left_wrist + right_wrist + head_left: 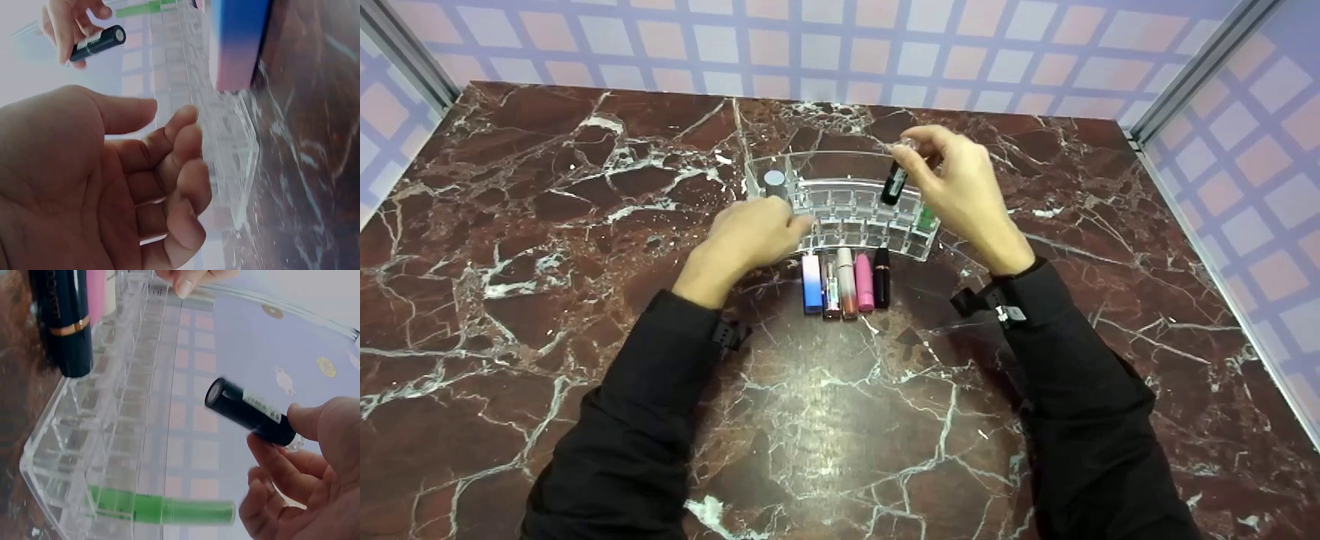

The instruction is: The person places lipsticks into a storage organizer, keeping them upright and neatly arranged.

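Observation:
My right hand [964, 187] pinches a black lipstick-like tube [894, 184] between thumb and fingers. It tilts over the right part of a clear, curved, tiered organizer [851, 201]; the right wrist view shows a white label and a clear end near the fingertips. My left hand [754, 232] hovers at the organizer's left side, palm empty and fingers loosely bent, as the left wrist view shows. A green tube [169, 511] stands in a slot at the right end. Behind the left hand stands a grey-topped tube [774, 184], its lower part hidden.
In front of the organizer lie, side by side, a blue-and-white box [811, 285], a small labelled tube [832, 291], a pale lip gloss tube [846, 281], a pink tube [864, 281] and a black tube with a gold band [882, 277]. A checkered panel [840, 52] borders the marbled table.

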The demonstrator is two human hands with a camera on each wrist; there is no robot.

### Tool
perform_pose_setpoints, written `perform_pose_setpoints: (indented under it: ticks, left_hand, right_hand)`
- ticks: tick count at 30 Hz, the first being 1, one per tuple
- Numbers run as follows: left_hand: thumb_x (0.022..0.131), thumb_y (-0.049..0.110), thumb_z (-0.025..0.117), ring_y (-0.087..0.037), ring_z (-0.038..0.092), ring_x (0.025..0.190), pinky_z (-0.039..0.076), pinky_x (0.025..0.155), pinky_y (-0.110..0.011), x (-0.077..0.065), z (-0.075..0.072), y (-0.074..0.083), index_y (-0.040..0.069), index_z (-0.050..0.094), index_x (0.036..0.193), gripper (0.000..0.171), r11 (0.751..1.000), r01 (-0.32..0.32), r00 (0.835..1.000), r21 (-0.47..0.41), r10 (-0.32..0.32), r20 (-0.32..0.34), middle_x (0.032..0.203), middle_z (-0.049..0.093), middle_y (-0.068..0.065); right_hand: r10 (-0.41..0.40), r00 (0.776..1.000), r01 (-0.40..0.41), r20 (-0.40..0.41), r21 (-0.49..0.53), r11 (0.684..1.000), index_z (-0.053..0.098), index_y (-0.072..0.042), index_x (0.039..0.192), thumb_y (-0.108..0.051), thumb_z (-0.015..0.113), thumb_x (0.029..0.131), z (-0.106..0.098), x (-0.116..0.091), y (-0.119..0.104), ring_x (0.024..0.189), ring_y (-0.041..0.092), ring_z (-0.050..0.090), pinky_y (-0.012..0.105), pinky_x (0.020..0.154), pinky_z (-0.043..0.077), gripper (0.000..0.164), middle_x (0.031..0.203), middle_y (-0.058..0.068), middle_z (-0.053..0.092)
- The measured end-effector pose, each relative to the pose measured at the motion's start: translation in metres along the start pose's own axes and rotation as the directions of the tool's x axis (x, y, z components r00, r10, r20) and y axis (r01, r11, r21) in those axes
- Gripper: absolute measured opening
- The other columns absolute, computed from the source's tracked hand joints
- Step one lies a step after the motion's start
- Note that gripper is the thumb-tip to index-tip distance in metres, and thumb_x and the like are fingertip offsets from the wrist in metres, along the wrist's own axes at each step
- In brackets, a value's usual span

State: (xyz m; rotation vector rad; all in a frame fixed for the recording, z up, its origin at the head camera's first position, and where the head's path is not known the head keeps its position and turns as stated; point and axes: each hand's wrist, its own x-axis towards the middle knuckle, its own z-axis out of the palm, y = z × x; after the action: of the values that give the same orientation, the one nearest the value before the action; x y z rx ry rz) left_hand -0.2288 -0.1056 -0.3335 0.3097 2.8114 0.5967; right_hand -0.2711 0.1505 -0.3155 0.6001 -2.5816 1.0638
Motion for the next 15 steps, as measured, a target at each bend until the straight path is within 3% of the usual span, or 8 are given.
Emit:
perform_pose_setpoints:
  ticks: [5, 15]
  left_hand:
    - [0.108, 0.047, 0.041, -0.01, 0.034, 0.052, 0.03, 0.046, -0.024, 0.002, -0.004, -0.008, 0.016, 0.045, 0.071, 0.049, 0.997, 0.077, 0.997, 0.031, -0.077, 0.011, 0.068, 0.04, 0.002]
    - [0.107, 0.039, 0.042, -0.019, 0.047, 0.062, 0.041, 0.057, -0.032, 0.001, -0.005, -0.017, 0.012, 0.054, 0.078, 0.042, 0.991, 0.118, 0.992, 0.069, -0.121, 0.039, 0.074, 0.048, -0.005]
  right_hand:
    - [0.0, 0.998, -0.003, -0.056, -0.05, 0.999, 0.067, -0.003, 0.124, -0.037, 0.065, 0.1, -0.004, 0.002, 0.003, 0.081, 0.016, 0.058, 0.032, 0.085, 0.043, 0.042, 0.094, 0.006, 0.072]
    - [-0.031, 0.998, 0.021, -0.059, -0.171, 0.985, 0.067, -0.003, 0.123, -0.037, 0.068, 0.098, -0.006, 0.003, 0.011, 0.089, 0.025, 0.054, 0.037, 0.087, 0.038, 0.043, 0.099, 0.01, 0.073]
